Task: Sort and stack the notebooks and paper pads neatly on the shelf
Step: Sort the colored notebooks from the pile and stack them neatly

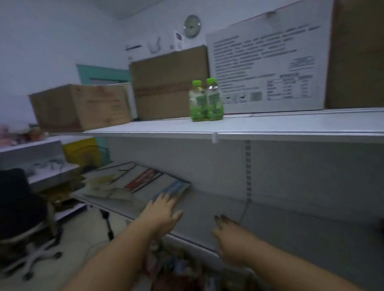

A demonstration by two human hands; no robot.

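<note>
resting left hand [162, 210] flat on glossy blue-covered notebook [175, 189], grey shelf [212, 211]

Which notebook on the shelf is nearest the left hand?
The blue-covered notebook at the row's right end; the left hand reaches it with straight fingers. The red-banded notebook and yellowish pad lie farther left.

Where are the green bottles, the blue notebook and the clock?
green bottles [197, 100], head view, label of the left bottle
blue notebook [176, 187], head view, middle of its cover
clock [192, 26], head view, its face
</note>
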